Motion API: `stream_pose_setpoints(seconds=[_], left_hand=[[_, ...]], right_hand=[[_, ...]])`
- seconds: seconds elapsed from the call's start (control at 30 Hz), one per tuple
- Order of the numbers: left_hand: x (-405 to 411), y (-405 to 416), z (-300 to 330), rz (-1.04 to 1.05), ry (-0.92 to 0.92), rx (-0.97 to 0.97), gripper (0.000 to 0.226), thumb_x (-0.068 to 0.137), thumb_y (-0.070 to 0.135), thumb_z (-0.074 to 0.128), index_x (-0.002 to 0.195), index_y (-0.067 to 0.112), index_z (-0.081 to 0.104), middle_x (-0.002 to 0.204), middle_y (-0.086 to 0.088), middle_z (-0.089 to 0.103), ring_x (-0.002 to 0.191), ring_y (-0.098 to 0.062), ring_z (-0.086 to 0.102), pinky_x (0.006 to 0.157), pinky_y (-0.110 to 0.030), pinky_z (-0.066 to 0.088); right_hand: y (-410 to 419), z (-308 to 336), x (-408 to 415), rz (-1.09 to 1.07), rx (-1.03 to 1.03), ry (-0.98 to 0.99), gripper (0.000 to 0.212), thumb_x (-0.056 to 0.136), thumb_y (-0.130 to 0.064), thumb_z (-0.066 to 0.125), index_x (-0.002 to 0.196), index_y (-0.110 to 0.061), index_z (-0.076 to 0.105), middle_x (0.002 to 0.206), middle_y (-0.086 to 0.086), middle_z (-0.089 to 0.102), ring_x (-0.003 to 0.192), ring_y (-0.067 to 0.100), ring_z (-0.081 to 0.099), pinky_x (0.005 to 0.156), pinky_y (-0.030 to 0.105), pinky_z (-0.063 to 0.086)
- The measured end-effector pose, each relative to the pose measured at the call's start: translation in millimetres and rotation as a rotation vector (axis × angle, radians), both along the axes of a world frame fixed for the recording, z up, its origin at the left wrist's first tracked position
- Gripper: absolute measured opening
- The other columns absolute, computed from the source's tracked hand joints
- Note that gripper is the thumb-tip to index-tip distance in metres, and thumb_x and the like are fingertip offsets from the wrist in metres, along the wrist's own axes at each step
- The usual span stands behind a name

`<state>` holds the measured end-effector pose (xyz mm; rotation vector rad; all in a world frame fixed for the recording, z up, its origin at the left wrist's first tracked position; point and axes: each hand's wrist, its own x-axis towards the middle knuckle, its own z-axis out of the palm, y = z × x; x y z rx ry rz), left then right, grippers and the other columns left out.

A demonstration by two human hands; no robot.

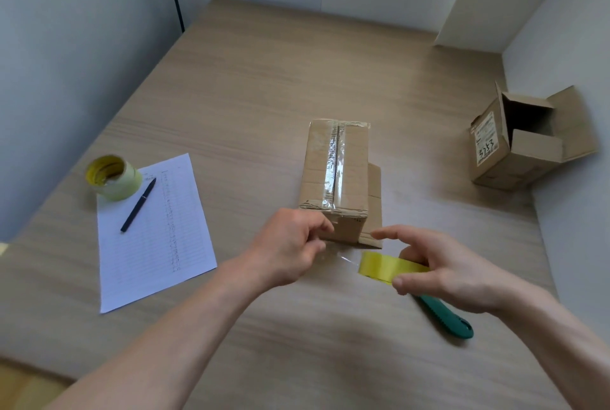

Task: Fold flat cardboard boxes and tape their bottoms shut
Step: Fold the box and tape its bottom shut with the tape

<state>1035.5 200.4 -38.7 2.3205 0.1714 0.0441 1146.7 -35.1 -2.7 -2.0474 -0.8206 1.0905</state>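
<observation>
Taping the bottom of a small box

The left hand (290,251) is pinching the loose end of clear tape against the near end of the cardboard box (336,178), and the right hand (445,272) is holding the yellow tape roll (389,267) just beside it — a thin shiny strip is stretching between them, though it is hard to see well. The box is sitting in the middle of the wooden table (247,86) with its bottom up, and a crinkly, shiny tape line is already running along the seam, so this box looks nearly done. A green cutter (445,317) is lying under the right wrist. Another brown box (528,142) is sitting open by the wall. A second tape roll (114,176), a pen (138,205) and lined paper (158,231) are lying far left.
</observation>
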Motion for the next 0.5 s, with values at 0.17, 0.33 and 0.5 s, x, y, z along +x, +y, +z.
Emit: stream_pose_setpoints(seconds=[0.17, 0.33, 0.5], left_hand=[[1, 14, -5, 0.156, -0.015, -0.030, 0.011, 0.080, 0.002, 0.071, 0.079, 0.013, 0.075, 0.070, 0.004, 0.066, 0.065, -0.010, 0.058, 0.065, -0.017, 0.043], [15, 32, -15, 0.282, 0.035, -0.094, 0.021, 0.081, 0.003, 0.071, 0.077, 0.022, 0.065, 0.059, 0.010, 0.056, 0.056, -0.005, 0.051, 0.058, -0.011, 0.037], [22, 41, -27, 0.263, 0.068, -0.048, 0.023, 0.082, 0.004, 0.071, 0.081, 0.025, 0.062, 0.063, 0.007, 0.057, 0.058, -0.001, 0.050, 0.058, -0.008, 0.034]], right_hand=[[16, -1, 12, 0.074, -0.379, -0.957, 0.060, 0.083, -0.070, 0.053, 0.138, -0.051, 0.041, 0.106, -0.006, 0.071, 0.097, 0.021, 0.064, 0.065, 0.030, 0.038], [38, -17, 15, 0.042, -0.232, -1.147, 0.051, 0.090, -0.066, 0.044, 0.135, -0.045, 0.052, 0.087, 0.003, 0.074, 0.082, 0.032, 0.067, 0.055, 0.032, 0.032], [48, -33, 16, 0.061, -0.240, -1.192, 0.044, 0.095, -0.060, 0.043, 0.134, -0.040, 0.053, 0.080, 0.001, 0.071, 0.075, 0.031, 0.066, 0.052, 0.030, 0.032]])
